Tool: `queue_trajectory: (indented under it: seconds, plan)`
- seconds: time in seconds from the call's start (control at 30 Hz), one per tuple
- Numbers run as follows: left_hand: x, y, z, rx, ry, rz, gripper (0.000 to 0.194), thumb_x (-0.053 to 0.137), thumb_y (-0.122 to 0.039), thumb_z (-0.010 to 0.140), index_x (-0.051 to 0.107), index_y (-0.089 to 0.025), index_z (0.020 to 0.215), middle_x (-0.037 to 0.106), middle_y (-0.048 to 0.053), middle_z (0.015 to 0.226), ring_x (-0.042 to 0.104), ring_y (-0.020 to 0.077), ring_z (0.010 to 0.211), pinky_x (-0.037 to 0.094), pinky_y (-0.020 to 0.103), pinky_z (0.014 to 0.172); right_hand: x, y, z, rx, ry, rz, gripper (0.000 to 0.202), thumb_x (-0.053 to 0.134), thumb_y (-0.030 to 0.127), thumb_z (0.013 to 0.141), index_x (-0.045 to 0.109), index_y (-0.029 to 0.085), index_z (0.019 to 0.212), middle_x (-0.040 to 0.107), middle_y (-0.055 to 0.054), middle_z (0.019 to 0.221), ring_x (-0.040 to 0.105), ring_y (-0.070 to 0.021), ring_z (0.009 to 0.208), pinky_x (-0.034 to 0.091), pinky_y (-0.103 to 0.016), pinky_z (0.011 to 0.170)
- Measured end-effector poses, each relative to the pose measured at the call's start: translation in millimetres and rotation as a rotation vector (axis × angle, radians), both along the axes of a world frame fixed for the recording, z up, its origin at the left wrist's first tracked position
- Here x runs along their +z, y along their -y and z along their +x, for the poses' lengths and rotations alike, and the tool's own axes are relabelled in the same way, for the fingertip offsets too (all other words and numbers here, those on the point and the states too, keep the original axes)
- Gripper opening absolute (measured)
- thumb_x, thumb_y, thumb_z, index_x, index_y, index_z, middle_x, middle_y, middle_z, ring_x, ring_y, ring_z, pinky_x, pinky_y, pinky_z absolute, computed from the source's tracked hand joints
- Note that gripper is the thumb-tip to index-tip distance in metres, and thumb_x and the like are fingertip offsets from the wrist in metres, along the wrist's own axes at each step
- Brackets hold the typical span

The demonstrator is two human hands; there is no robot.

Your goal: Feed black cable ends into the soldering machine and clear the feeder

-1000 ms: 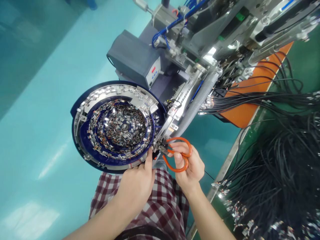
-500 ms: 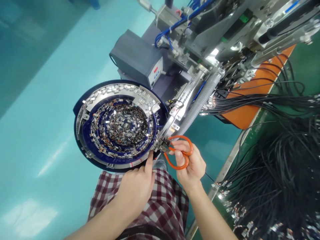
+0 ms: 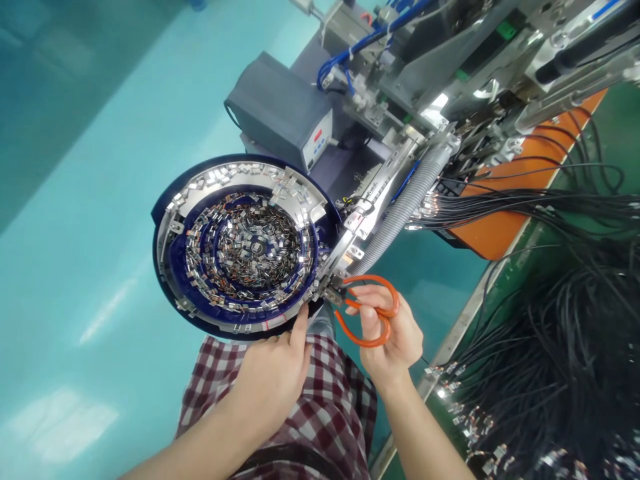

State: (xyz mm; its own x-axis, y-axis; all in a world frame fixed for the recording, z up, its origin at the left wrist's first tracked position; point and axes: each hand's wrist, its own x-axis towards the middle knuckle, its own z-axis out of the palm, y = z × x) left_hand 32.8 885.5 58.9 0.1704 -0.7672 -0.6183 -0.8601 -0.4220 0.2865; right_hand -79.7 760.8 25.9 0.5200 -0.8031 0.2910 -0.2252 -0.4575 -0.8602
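Observation:
In my right hand is a pair of scissors with orange handles; thumb and fingers close around the loops. Its blades are hard to make out against the metal end of the feed track. My left hand rests at the near edge of a round vibratory bowl feeder, index finger stretched out to the rim beside the track. The other fingers bend under and are partly hidden. Many small shiny metal parts fill the blue bowl and line its spiral ledges.
A grey control box with a red display stands behind the bowl. Beyond the track are a grey corrugated hose and machine parts. Black cables with metal ends lie heaped at right, near an orange board.
The view has shifted slightly, so the bowl and machine appear further right. My right hand and the scissors have moved a little rightward. My left index finger stays at the rim.

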Motion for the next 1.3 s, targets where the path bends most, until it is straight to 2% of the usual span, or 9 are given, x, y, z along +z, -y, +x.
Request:
queue_trajectory:
  seconds: [0.23,0.4,0.67,0.97,1.17,1.3]
  plan:
    - [-0.9,-4.3,-1.4,0.017,-0.024,-0.027,0.055,0.04,-0.017,0.093,0.027,-0.002,0.145,0.073,0.012,0.088,0.069,0.0258,0.066,0.057,0.041,0.058,-4.0,-1.8,1.5,0.031,0.006,0.044,0.014,0.055,0.018,0.089,0.065,0.021,0.099,0.069,-0.007,0.094,0.068,-0.0223,0.085,0.063,-0.039,0.067]
    - [-1.4,-4.9,-3.0,0.029,-0.048,-0.012,0.055,0.038,-0.017,0.094,0.025,-0.004,0.146,0.073,0.012,0.09,0.069,0.026,0.068,0.057,0.042,0.06,-4.4,-2.3,2.1,0.086,-0.01,-0.019,0.017,0.056,0.013,0.087,0.064,0.02,0.1,0.069,-0.007,0.094,0.067,-0.0219,0.087,0.062,-0.039,0.071]
    - [-2.1,-9.3,-1.0,0.028,-0.038,0.0,0.055,0.038,-0.019,0.094,0.026,-0.003,0.145,0.073,0.011,0.089,0.069,0.026,0.067,0.057,0.041,0.058,-5.6,-0.3,2.3,0.029,-0.021,-0.049,0.015,0.057,0.014,0.088,0.064,0.02,0.1,0.069,-0.007,0.096,0.068,-0.0216,0.088,0.062,-0.038,0.071]
    - [-3.8,-8.1,-1.4,0.054,-0.072,-0.02,0.056,0.036,-0.02,0.094,0.023,-0.005,0.146,0.073,0.009,0.086,0.069,0.0269,0.068,0.056,0.042,0.059,-9.0,1.8,7.0,0.04,0.009,-0.015,0.015,0.055,0.017,0.09,0.065,0.021,0.1,0.068,-0.007,0.094,0.067,-0.0224,0.087,0.061,-0.041,0.072]
    - [-2.8,-5.9,-2.0,0.05,-0.047,-0.022,0.055,0.036,-0.022,0.094,0.026,-0.006,0.146,0.073,0.008,0.085,0.068,0.0262,0.063,0.055,0.041,0.056,-12.2,7.9,8.1,-0.011,0.03,0.009,0.015,0.056,0.016,0.089,0.065,0.022,0.1,0.068,-0.007,0.096,0.067,-0.0221,0.087,0.061,-0.041,0.072]
    - [-3.3,-4.6,-2.1,0.051,-0.046,-0.065,0.053,0.037,-0.019,0.093,0.029,-0.005,0.144,0.074,0.008,0.085,0.069,0.0252,0.064,0.055,0.039,0.056,-12.5,9.0,8.6,0.03,0.02,0.036,0.016,0.055,0.015,0.089,0.064,0.022,0.101,0.068,-0.007,0.096,0.066,-0.022,0.087,0.061,-0.041,0.072]
